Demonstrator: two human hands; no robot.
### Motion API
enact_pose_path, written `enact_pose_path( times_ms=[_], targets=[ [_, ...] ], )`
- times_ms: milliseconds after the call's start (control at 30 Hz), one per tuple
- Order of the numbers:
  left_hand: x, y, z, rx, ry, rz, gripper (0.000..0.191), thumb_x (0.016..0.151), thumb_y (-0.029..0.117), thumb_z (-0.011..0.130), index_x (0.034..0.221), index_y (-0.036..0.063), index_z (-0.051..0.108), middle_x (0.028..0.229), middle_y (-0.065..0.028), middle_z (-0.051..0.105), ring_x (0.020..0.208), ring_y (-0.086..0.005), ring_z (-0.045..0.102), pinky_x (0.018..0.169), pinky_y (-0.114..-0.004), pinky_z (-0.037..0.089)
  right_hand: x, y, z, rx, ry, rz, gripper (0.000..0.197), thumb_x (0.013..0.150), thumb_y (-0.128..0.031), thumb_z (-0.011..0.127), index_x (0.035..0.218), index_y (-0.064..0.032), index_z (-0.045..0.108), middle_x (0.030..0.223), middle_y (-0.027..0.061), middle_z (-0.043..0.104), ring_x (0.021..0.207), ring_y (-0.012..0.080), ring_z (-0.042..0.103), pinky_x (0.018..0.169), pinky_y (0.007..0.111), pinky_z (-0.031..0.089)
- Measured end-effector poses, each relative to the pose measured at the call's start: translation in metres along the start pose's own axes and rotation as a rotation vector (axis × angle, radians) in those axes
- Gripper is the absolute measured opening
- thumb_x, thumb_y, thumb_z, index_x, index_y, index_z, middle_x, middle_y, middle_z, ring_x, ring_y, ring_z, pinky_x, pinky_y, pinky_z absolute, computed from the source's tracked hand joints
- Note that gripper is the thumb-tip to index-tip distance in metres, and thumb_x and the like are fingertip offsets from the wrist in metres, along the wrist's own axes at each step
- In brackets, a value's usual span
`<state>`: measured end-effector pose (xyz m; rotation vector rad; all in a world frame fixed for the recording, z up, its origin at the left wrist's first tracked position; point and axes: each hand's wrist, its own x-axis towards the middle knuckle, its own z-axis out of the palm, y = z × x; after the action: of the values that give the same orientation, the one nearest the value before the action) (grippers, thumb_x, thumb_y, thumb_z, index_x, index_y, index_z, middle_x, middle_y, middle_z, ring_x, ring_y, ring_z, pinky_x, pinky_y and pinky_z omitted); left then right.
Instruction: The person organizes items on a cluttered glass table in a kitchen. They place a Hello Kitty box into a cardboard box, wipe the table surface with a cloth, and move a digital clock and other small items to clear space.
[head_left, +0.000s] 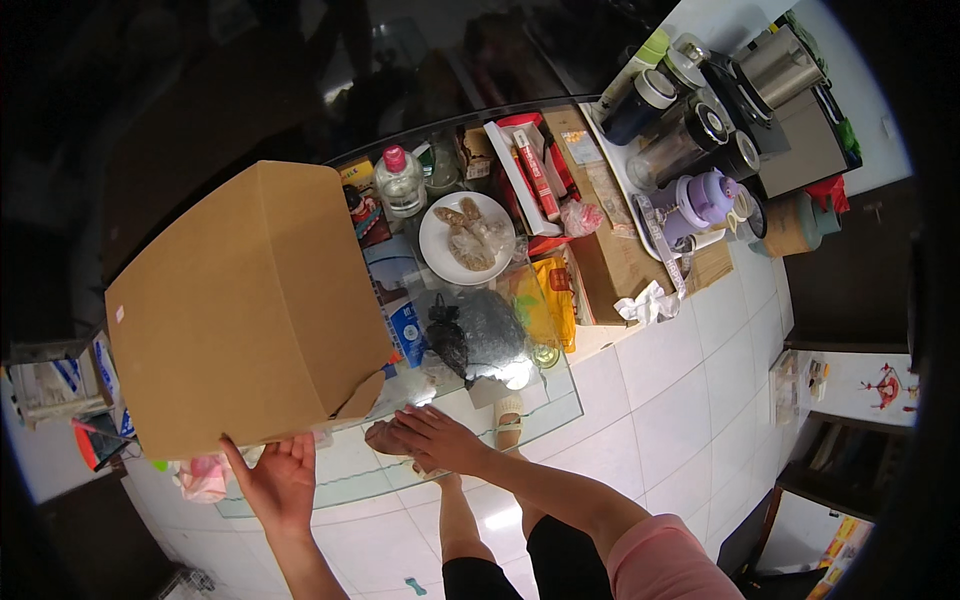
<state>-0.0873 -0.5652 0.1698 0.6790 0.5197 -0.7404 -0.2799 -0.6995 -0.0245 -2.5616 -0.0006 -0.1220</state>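
Observation:
A large brown cardboard box (217, 315) fills the left side of the glass table, a torn or folded flap at its near right corner. My left hand (283, 480) is at its near edge, palm turned up, thumb against the cardboard and fingertips partly hidden at the edge. My right hand (442, 439) lies flat with fingers extended over the front of the glass tabletop (487, 442). A brownish shape beside its fingertips may be a reflection; I cannot tell. Close to the right hand is a black plastic bag (487, 334) with a tied bag (446, 330) next to it.
A white plate (480, 274) holds bagged food behind the black bag. A pink-capped bottle (400, 184), a yellow packet (555, 300) and an open box (525, 176) crowd the table. Several flasks and a purple bottle (686, 202) stand far right. A dark glossy screen (450, 60) borders the back.

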Motion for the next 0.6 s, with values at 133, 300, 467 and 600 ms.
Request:
enact_pose_path(
  times_ms=[133, 300, 467, 600],
  targets=[
    [0.001, 0.002, -0.003, 0.028, -0.032, -0.009, 0.073, 0.084, 0.056, 0.066, 0.12, -0.004, 0.047, 0.118, -0.0147, 0.059, 0.11, -0.0247, 0.058, 0.103, -0.038, 0.043, 0.006, 0.02, 0.005, 0.088, -0.004, 0.052, 0.054, 0.081, -0.015, 0.059, 0.134, -0.0116, 0.048, 0.139, 0.0123, 0.047, 0.128, 0.0281, 0.045, 0.108, 0.037, 0.037],
    [0.001, 0.001, -0.006, 0.018, -0.05, 0.011, 0.072, 0.084, 0.055, 0.066, 0.12, -0.0043, 0.046, 0.117, -0.015, 0.059, 0.109, -0.0247, 0.059, 0.103, -0.038, 0.043, 0.096, 0.079, -0.051, 0.18, 0.475, 0.293, 0.054, 0.074, -0.001, 0.058, 0.128, -0.0031, 0.051, 0.129, 0.0182, 0.053, 0.118, 0.0379, 0.05, 0.1, 0.044, 0.042],
    [0.005, -0.005, -0.003, -0.053, -0.1, -0.013, 0.067, 0.086, 0.053, 0.066, 0.124, 0.001, 0.047, 0.123, -0.0124, 0.055, 0.116, -0.0235, 0.053, 0.106, -0.039, 0.039, 0.16, 0.132, -0.057, -0.117, 0.508, 0.253, 0.048, 0.073, -0.002, 0.059, 0.12, -0.0042, 0.057, 0.126, 0.0171, 0.054, 0.118, 0.0369, 0.049, 0.099, 0.047, 0.04],
    [0.006, -0.006, 0.002, -0.085, -0.106, 0.125, 0.063, 0.086, 0.05, 0.067, 0.13, 0.0097, 0.047, 0.133, -0.0095, 0.047, 0.123, -0.0224, 0.044, 0.107, -0.039, 0.037, 0.129, 0.094, -0.045, 0.043, 0.413, 0.108, 0.038, 0.072, -0.001, 0.059, 0.11, -0.0088, 0.063, 0.124, 0.0141, 0.056, 0.121, 0.0323, 0.049, 0.097, 0.047, 0.041]
  ],
)
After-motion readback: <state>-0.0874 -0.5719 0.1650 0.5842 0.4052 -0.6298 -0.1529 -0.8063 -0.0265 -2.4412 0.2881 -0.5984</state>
